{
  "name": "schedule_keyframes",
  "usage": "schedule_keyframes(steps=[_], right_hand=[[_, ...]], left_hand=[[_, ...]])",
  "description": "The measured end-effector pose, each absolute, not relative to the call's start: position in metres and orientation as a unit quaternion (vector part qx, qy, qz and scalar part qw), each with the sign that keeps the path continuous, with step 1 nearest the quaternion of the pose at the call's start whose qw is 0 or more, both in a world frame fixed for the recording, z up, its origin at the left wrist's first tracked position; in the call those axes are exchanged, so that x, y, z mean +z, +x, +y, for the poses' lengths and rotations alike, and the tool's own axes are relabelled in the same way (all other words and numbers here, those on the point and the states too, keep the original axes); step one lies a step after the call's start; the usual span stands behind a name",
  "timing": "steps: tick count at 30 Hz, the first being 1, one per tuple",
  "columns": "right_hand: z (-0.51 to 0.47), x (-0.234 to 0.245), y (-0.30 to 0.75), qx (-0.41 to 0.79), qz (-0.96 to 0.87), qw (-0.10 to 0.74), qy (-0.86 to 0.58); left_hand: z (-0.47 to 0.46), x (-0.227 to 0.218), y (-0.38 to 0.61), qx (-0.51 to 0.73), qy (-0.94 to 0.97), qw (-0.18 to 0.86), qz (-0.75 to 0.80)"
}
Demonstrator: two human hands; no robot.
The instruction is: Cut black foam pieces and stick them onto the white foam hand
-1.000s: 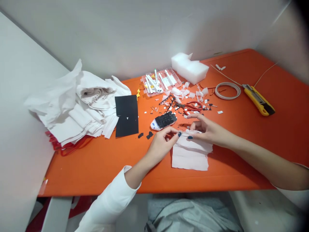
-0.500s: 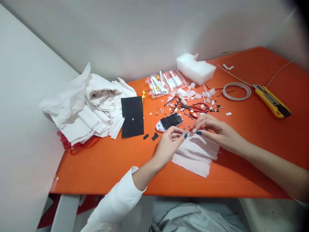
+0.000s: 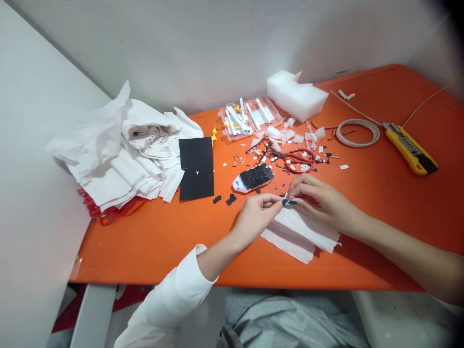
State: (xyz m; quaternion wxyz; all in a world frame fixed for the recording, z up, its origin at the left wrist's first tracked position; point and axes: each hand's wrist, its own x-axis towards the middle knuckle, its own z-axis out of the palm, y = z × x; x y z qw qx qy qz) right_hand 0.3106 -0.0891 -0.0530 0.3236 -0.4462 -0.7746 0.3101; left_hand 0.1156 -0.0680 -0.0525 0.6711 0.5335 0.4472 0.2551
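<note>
A piece of thin white cloth [image 3: 295,237] with frayed edges hangs in folds from both hands, low over the orange table. My left hand [image 3: 259,215] pinches its upper edge between thumb and fingers. Close against it, my right hand [image 3: 319,198] pinches the same edge, the two thumbs nearly touching. The fingertips partly hide the gathered part. Just beyond my left hand lies a small white shape [image 3: 239,184] with blue marks, covered on its right part by overlapping black scales [image 3: 257,177].
Red-handled scissors [image 3: 299,162] lie among black and white scraps. Behind are a box of white markers [image 3: 235,121] and a white foam block [image 3: 297,96]. A tape roll [image 3: 357,133] and yellow cutter [image 3: 411,150] lie right; black card [image 3: 196,169] and piled white cloth [image 3: 137,159] left.
My hands have come together, thumbs now side by side on the gathered edge. The cloth below has drawn into a deeper fold, and its right corner has swung to the right.
</note>
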Motion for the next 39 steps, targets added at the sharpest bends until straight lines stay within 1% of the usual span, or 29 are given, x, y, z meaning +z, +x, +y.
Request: schedule_keyframes(steps=[8,15,26,33,39], right_hand=[[-0.089,-0.050,0.311,0.319,-0.755,0.303,-0.487],[-0.091,-0.047,0.310,0.310,-0.758,0.285,-0.497],[-0.093,-0.045,0.310,0.296,-0.762,0.292,-0.496],[-0.095,-0.044,0.309,0.289,-0.757,0.284,-0.512],[-0.093,-0.042,0.310,0.320,-0.736,0.279,-0.528]], left_hand=[[-0.069,-0.058,0.113,0.243,0.547,0.679,0.425],[-0.071,-0.059,0.112,0.251,0.585,0.656,0.406],[-0.072,-0.057,0.112,0.246,0.584,0.661,0.401],[-0.074,-0.053,0.111,0.231,0.645,0.597,0.417],[-0.078,-0.048,0.111,0.241,0.659,0.580,0.413]])
